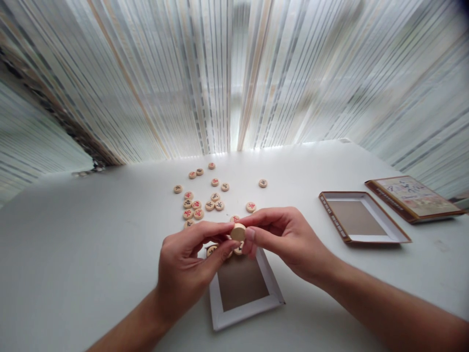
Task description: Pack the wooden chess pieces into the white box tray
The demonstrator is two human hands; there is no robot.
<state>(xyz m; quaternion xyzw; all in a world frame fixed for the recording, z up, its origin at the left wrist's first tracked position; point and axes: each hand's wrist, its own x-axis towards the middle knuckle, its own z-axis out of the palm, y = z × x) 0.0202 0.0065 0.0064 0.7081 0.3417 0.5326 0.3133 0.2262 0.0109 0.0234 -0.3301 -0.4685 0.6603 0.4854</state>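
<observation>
Between the fingertips of both hands I hold a round wooden Chinese chess piece [238,232], its blank side facing me. My left hand [194,256] grips it from the left with thumb and fingers; my right hand [284,239] pinches it from the right. Beneath them lies a shallow open cardboard tray [247,309] with a white rim and a brown bottom. A few pieces sit at its far end, such as one with a black character [211,251], partly covered by my fingers. Just past my hands, a red-marked piece [234,219] is half hidden.
Several chess pieces with red or black characters, like this red one [215,182], are scattered on the white table [91,249]. Off to the right lie an open box half [377,238] and a printed box lid [414,195]. A striped curtain [205,78] hangs behind the table.
</observation>
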